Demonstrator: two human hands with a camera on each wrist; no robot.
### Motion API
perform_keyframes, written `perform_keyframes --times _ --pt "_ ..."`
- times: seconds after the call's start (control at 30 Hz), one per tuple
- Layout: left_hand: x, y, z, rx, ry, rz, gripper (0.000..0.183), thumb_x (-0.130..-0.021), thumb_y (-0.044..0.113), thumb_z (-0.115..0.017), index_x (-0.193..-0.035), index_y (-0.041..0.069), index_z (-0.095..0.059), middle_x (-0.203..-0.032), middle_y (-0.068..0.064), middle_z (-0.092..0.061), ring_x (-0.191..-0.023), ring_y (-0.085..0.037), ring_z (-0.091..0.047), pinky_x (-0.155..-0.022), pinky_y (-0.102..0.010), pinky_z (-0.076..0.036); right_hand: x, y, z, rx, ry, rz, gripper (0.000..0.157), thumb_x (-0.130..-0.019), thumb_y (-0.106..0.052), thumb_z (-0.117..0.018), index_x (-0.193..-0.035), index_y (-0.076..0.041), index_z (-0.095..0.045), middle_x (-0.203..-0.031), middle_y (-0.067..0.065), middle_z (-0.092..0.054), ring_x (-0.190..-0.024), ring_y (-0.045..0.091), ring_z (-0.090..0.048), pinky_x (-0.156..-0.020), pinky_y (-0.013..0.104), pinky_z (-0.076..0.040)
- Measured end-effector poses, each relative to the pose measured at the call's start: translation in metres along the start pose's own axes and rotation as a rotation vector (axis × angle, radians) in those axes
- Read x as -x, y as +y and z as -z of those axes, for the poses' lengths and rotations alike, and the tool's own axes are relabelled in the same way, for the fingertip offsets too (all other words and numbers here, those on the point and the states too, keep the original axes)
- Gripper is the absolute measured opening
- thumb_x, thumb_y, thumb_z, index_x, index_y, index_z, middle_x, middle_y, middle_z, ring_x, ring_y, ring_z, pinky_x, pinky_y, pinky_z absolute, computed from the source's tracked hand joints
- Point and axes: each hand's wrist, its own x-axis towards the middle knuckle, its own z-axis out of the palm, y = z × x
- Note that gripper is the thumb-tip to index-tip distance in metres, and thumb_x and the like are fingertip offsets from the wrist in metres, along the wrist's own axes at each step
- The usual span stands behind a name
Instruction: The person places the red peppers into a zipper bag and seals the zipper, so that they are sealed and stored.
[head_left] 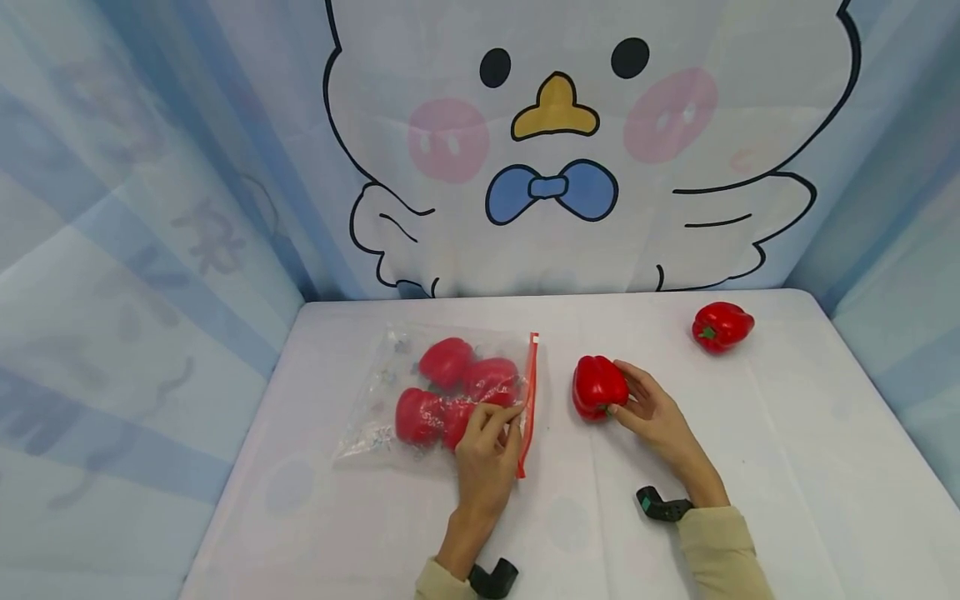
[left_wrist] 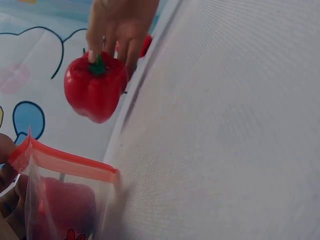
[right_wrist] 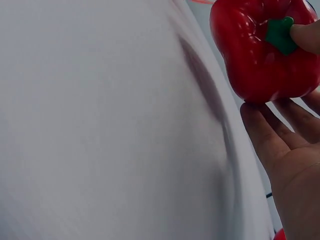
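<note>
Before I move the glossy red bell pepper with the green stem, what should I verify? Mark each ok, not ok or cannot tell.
1. Right hand holding the glossy red bell pepper with the green stem: ok.
2. Left hand holding the clear plastic bag near its red zip strip: ok.
3. That pepper clear of the zip strip: ok, it is apart, to the strip's right in the head view.
4. Bag open wide enough for it: cannot tell from these angles.
5. All peppers bagged: not ok, another red bell pepper lies near the table's far right corner.
</note>
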Motion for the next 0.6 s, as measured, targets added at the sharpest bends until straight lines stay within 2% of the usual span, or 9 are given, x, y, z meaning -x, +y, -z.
perform_keyframes --times 0.3,0.6 --pt "0.000 0.001 0.002 -0.008 -0.006 0.015 0.026 -0.092 0.008 -0.079 -0.117 0.015 -0.079 -0.101 0.001 -0.066 -0.076 -0.005 -0.057 -0.063 -0.016 -0.054 -0.001 0.003 -0.023 -0.027 -0.088 0.048 0.072 -0.097 -0.003 -0.070 -0.159 -0.002 -0.034 -0.163 0.029 -0.036 -0.132 -0.017 -0.044 -0.104 0.007 -0.043" --pt "-0.001 0.001 0.002 -0.024 0.006 -0.004 0.028 -0.090 0.008 -0.081 -0.118 0.016 -0.079 -0.102 0.002 -0.066 -0.076 -0.006 -0.058 -0.064 -0.016 -0.055 -0.004 -0.003 -0.033 -0.050 -0.213 0.068 0.067 -0.097 -0.005 -0.070 -0.156 -0.004 -0.037 -0.159 0.028 -0.041 -0.133 -0.012 -0.048 -0.106 0.011 -0.044"
